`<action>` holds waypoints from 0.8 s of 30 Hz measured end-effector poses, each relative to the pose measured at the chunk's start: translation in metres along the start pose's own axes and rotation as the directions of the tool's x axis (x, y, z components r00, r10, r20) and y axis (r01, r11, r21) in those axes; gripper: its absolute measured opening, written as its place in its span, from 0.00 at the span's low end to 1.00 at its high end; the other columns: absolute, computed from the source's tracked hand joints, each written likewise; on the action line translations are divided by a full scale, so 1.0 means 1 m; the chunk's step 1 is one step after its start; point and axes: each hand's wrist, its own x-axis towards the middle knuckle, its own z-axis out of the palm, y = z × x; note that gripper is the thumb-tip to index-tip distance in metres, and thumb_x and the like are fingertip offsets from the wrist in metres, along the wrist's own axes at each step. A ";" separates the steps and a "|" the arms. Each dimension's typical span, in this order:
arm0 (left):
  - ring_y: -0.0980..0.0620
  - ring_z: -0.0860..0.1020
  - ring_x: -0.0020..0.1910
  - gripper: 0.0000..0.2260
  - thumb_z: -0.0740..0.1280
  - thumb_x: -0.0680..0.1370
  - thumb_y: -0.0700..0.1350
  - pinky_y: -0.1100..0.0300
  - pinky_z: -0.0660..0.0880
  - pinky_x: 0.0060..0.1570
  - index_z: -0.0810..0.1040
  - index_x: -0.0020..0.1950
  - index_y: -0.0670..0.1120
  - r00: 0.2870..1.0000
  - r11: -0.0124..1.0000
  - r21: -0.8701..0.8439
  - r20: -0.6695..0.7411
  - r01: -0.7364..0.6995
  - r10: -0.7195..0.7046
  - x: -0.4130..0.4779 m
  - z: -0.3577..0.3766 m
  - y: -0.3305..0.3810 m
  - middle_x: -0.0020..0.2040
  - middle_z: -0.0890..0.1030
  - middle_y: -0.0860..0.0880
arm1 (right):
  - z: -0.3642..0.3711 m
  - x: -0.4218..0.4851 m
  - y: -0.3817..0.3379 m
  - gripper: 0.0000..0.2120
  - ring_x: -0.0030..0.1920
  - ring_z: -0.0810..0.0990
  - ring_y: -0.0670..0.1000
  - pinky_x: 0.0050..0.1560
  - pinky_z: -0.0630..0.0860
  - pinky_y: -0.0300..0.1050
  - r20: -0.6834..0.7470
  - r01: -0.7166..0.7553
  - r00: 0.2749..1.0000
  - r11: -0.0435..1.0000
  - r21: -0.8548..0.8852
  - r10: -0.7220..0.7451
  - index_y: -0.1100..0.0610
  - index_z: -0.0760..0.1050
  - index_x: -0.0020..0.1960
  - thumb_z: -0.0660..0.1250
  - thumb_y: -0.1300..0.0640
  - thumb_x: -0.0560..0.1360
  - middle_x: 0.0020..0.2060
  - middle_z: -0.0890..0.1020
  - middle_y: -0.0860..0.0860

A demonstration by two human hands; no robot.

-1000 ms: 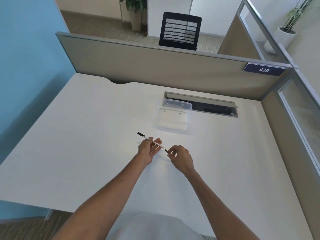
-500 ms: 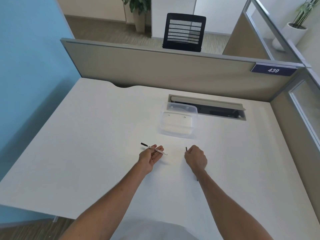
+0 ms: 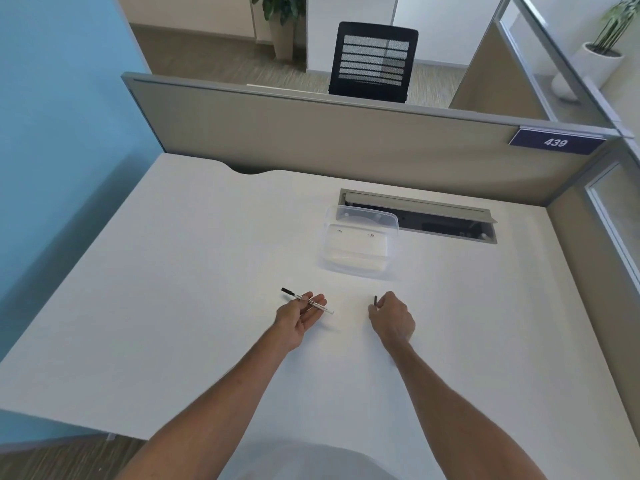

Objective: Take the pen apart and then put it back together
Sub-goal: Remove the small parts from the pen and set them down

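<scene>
Pen barrel [image 3: 306, 300] lay across my left hand [image 3: 299, 317], that grip half-open and cradling it, long axis pointing toward my right hand [image 3: 393, 322]. The right grip pinched the small dark tip piece [image 3: 375, 301], held apart above the worktop [image 3: 194, 271].

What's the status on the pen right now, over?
Left hand holds pen body, fingers loose. Right hand pinches small black piece, off the pen. Clear container sits beyond, not in the way.
</scene>
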 end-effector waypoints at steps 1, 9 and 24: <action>0.41 0.86 0.53 0.09 0.59 0.89 0.35 0.53 0.88 0.41 0.79 0.61 0.37 1.000 1.000 0.001 0.004 0.001 -0.001 0.000 0.001 0.000 0.56 0.86 0.36 | 0.000 0.000 0.001 0.09 0.53 0.85 0.60 0.48 0.74 0.47 -0.002 -0.001 1.000 1.000 0.002 0.001 0.54 0.78 0.56 0.70 0.49 0.81 0.53 0.85 0.52; 0.41 0.87 0.52 0.08 0.61 0.88 0.34 0.53 0.88 0.45 0.80 0.60 0.38 1.000 0.999 0.034 -0.007 -0.028 0.029 -0.002 0.001 0.001 0.55 0.87 0.37 | -0.006 -0.009 0.008 0.07 0.45 0.80 0.59 0.45 0.72 0.49 -0.092 0.012 0.996 0.998 0.060 -0.006 0.54 0.77 0.51 0.64 0.51 0.83 0.49 0.84 0.50; 0.49 0.89 0.55 0.02 0.71 0.84 0.41 0.44 0.85 0.61 0.83 0.54 0.43 0.766 0.612 0.506 0.171 -0.608 0.619 -0.012 -0.002 -0.020 0.52 0.91 0.46 | 0.000 -0.044 0.016 0.06 0.38 0.78 0.39 0.39 0.70 0.42 -0.041 0.321 0.947 0.925 0.205 -0.320 0.45 0.80 0.52 0.66 0.54 0.83 0.48 0.84 0.37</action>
